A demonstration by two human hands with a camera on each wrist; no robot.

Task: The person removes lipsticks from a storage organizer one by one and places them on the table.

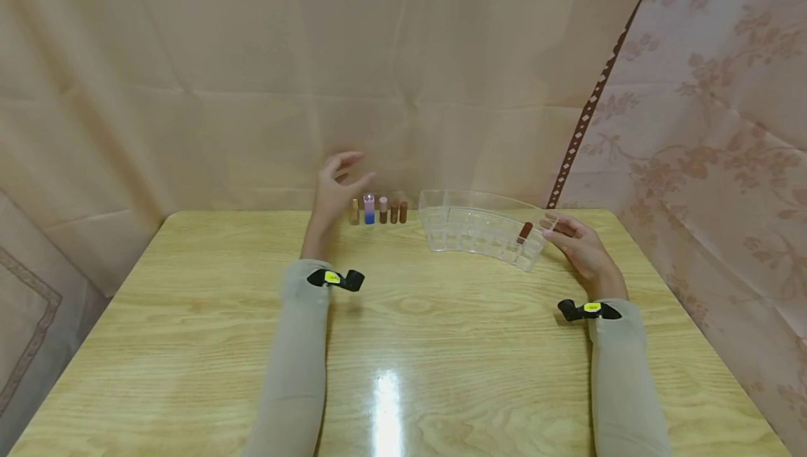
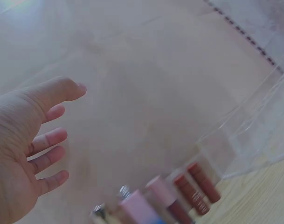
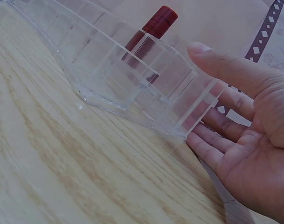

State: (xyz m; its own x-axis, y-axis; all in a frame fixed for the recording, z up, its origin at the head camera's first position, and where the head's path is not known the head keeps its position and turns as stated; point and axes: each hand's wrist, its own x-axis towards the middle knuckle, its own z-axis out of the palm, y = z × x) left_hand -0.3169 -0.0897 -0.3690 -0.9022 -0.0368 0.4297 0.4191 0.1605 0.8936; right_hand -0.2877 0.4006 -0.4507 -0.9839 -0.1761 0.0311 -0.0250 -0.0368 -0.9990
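Observation:
My left hand (image 1: 337, 187) is raised above the left end of a row of lip-colour tubes, fingers bent loosely apart from the thumb and nothing between them. The row holds a gold tube (image 1: 355, 212), a pink-to-blue tube (image 1: 368, 209), a pink-capped dark tube (image 1: 383, 210) and two brown tubes (image 1: 398, 212). At the right end of a clear curved lipstick organizer (image 1: 482, 198), my right hand (image 1: 583, 247) grips it, thumb on the near side and fingers (image 3: 216, 140) around the end wall. One dark red lipstick tube (image 3: 161, 22) stands tilted in a slot near that end.
The tubes and organizer stand along the back edge of a wood-grain table (image 1: 460, 345). Behind hangs a beige curtain (image 1: 265, 92), and a floral cloth (image 1: 725, 127) with a brown diamond-patterned trim covers the right side.

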